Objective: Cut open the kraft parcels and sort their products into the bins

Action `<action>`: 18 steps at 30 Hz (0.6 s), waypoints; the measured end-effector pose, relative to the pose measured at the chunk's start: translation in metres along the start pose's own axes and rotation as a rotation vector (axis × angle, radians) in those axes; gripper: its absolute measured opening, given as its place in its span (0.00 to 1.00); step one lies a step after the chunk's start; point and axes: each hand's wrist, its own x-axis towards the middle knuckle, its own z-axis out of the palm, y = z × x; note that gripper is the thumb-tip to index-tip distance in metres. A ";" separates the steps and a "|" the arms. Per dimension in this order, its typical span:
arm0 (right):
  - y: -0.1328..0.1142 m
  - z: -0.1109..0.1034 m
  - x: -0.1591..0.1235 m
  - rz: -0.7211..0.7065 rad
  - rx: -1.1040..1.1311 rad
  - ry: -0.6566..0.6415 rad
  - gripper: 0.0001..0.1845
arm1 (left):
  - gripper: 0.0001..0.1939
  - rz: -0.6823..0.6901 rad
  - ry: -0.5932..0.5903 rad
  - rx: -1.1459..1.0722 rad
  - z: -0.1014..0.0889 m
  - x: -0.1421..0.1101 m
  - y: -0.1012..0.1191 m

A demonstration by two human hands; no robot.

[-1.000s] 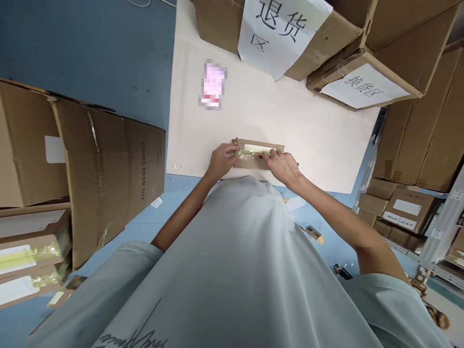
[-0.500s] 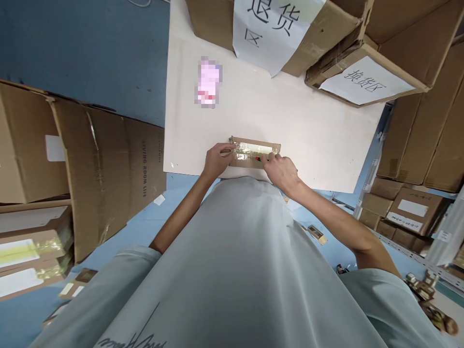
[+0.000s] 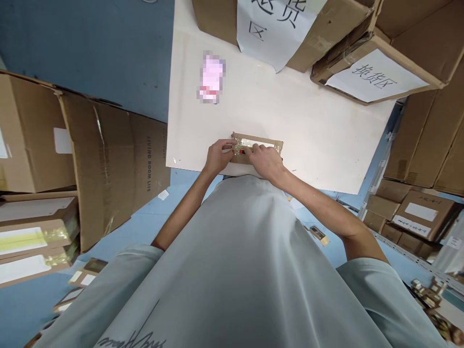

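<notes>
A small flat cardboard box (image 3: 241, 158) lies near the front edge of the white table, with shiny clear tape and a pale label on its top. My left hand (image 3: 219, 157) grips the left end of this box, thumb and fingers bent at its edge. Over the box's right half is my right hand (image 3: 268, 162), closed around a slim red-and-black tool (image 3: 242, 152). Only the tool's red tip and a bit of its dark body show, pointing left above the taped top; the rest is hidden under my fingers.
A pixelated pink item (image 3: 211, 78) lies on the white table (image 3: 308, 135). Two large cartons with handwritten paper signs (image 3: 377, 77) stand along its far side. Big cartons (image 3: 119, 164) are at left; shelved boxes (image 3: 413, 212) are at right. Small boxes lie on the blue floor.
My right hand has moved left along the box, carrying the red-tipped tool closer to my left hand. My left hand keeps its hold on the box's left end. The camera view has shifted slightly.
</notes>
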 end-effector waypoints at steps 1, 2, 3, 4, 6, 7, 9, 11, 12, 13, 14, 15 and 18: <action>0.000 0.001 0.001 -0.001 -0.004 0.005 0.26 | 0.15 0.006 0.000 0.001 0.000 0.000 0.000; 0.001 0.002 0.001 -0.003 -0.006 0.008 0.26 | 0.15 0.012 -0.001 0.002 0.000 0.000 -0.001; 0.002 0.003 0.001 -0.004 -0.007 0.010 0.26 | 0.15 0.019 -0.002 0.002 -0.001 -0.001 -0.001; 0.004 0.004 0.001 -0.005 -0.008 0.009 0.26 | 0.15 0.022 -0.002 0.003 -0.001 -0.001 -0.002; 0.007 0.005 0.000 -0.004 -0.007 0.007 0.24 | 0.16 0.021 -0.001 0.004 -0.001 0.000 -0.003; 0.008 0.006 0.000 -0.006 -0.006 0.006 0.24 | 0.16 0.018 -0.001 0.005 -0.001 0.000 -0.003; 0.010 0.006 0.000 -0.013 0.000 0.012 0.24 | 0.16 0.011 0.002 0.007 -0.001 0.001 -0.004; 0.010 0.007 0.000 -0.018 0.009 0.022 0.25 | 0.16 0.011 0.004 0.008 -0.001 0.002 -0.004; 0.011 0.007 0.000 -0.020 0.013 0.026 0.25 | 0.16 0.013 0.005 0.008 -0.001 0.002 -0.004; 0.011 0.006 0.001 -0.021 0.017 0.029 0.25 | 0.16 0.014 0.006 0.008 -0.001 0.002 -0.003; 0.012 0.006 0.002 -0.022 0.020 0.030 0.25 | 0.16 0.013 0.008 0.007 -0.001 0.002 -0.003; 0.013 0.006 0.003 -0.026 0.023 0.030 0.25 | 0.16 0.011 0.009 0.006 -0.001 0.002 -0.002; 0.014 0.004 0.006 -0.035 0.038 0.029 0.25 | 0.17 0.005 0.015 0.008 0.000 0.001 -0.001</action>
